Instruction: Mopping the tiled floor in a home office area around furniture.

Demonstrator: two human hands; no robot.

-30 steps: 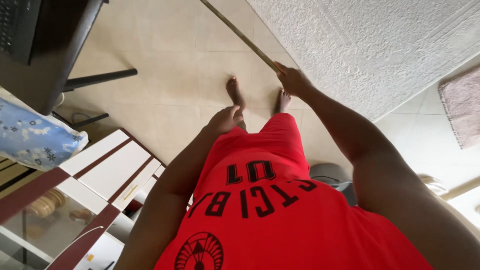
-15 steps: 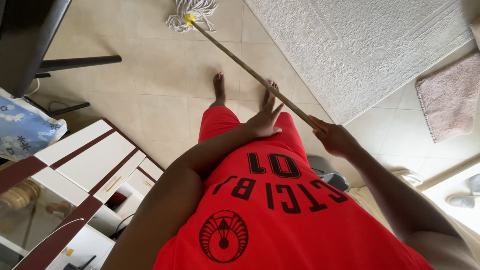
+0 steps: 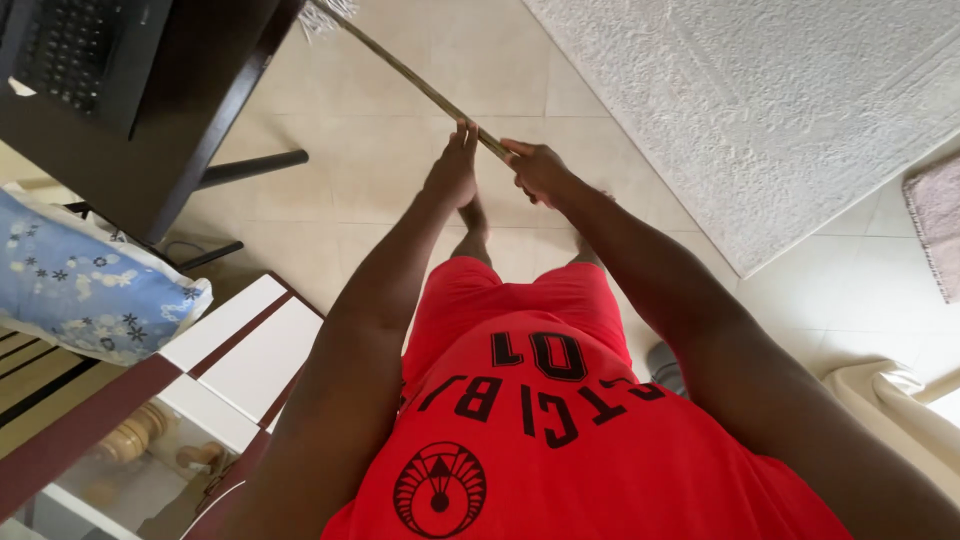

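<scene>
My right hand (image 3: 537, 168) is closed around the wooden mop handle (image 3: 415, 78), and my left hand (image 3: 455, 165) rests against it just beside, fingers up along the stick. The handle slants away over the tiled floor (image 3: 400, 170) to the mop head (image 3: 322, 12) by the dark bench (image 3: 185, 130). A white rug (image 3: 760, 110) lies to my right.

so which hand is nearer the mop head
Left. The left hand grips the mop handle further up toward the mop head; the right hand holds it just behind, closer to the body.
</scene>
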